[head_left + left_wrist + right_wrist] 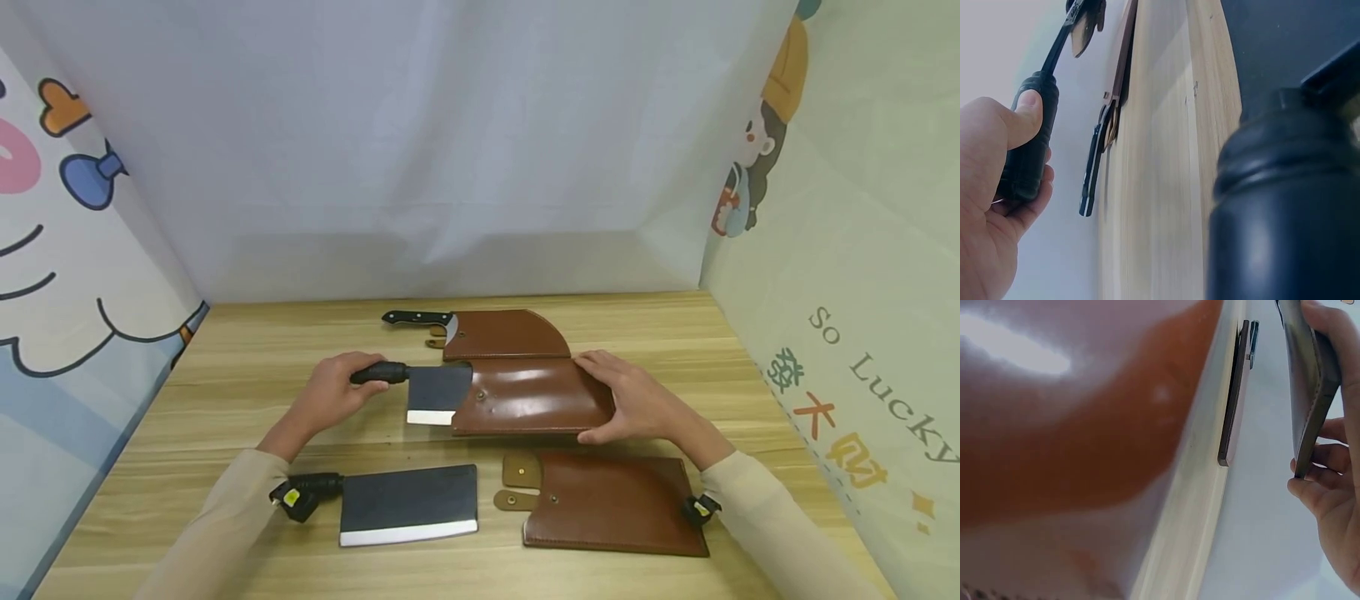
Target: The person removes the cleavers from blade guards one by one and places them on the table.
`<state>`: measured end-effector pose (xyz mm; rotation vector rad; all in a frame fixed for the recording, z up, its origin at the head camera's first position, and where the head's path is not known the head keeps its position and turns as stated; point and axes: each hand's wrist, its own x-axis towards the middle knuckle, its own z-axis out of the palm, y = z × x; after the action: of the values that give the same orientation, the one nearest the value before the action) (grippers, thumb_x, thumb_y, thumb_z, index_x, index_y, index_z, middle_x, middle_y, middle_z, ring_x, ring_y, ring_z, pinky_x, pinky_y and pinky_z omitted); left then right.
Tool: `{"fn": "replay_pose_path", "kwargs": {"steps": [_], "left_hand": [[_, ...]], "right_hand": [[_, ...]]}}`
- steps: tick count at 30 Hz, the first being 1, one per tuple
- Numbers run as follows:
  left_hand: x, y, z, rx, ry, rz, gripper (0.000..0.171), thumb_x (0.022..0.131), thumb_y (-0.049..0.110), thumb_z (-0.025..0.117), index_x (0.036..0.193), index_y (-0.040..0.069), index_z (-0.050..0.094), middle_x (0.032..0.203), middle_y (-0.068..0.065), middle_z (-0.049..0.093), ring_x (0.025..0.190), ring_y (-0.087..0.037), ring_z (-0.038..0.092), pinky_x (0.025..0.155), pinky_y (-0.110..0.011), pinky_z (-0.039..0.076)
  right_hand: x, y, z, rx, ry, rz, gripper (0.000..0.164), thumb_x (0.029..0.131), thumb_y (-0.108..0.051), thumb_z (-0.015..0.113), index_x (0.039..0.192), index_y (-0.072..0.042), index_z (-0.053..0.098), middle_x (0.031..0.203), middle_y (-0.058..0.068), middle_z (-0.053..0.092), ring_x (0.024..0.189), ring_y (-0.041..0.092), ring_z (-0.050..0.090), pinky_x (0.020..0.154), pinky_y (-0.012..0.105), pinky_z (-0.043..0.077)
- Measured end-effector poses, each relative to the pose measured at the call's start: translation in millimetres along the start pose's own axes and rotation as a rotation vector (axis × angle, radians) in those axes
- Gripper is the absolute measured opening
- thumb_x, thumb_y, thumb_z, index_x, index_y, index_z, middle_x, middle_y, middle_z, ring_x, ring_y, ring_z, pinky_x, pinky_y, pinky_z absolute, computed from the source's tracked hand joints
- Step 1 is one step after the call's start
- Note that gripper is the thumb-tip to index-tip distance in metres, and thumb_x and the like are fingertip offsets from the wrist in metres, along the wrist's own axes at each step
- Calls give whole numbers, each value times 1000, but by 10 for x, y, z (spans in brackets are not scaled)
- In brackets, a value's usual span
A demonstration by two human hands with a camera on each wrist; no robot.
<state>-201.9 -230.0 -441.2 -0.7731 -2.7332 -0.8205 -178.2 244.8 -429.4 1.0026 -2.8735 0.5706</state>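
Note:
My left hand [336, 390] grips the black handle [1030, 137] of a cleaver [435, 392]. The dark blade with its bright edge is partly inside a brown leather sheath [536, 396]; the rest of the blade is hidden there. At the sheath's far right end, my right hand [633, 396] holds it with thumb and fingers on opposite edges. In the right wrist view the held sheath [1310, 387] appears raised off the table. Nearer to me lie a second cleaver [408, 504], bare, and a flat brown sheath [615, 504] with two tan straps.
Behind the held sheath lies a smaller knife in a brown sheath [506, 333], its black riveted handle [416, 317] pointing left. All of this is on a wooden table [247, 358]. A pale cloth [450, 167] hangs at the back, with printed cloths at both sides.

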Motion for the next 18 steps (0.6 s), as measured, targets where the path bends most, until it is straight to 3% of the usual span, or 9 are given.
{"fn": "replay_pose_path", "kwargs": {"steps": [18], "left_hand": [[-94,-140,-93,-15,25,-23,41,92,19,78,127,-2,69,120,-21,71,105,-38,69,85,-56,56]], "right_hand": [[-31,66,-6,-26,23,13,115,65,-64,88,150,1,47,151,26,48,140,49,44,108,63,43]]}}
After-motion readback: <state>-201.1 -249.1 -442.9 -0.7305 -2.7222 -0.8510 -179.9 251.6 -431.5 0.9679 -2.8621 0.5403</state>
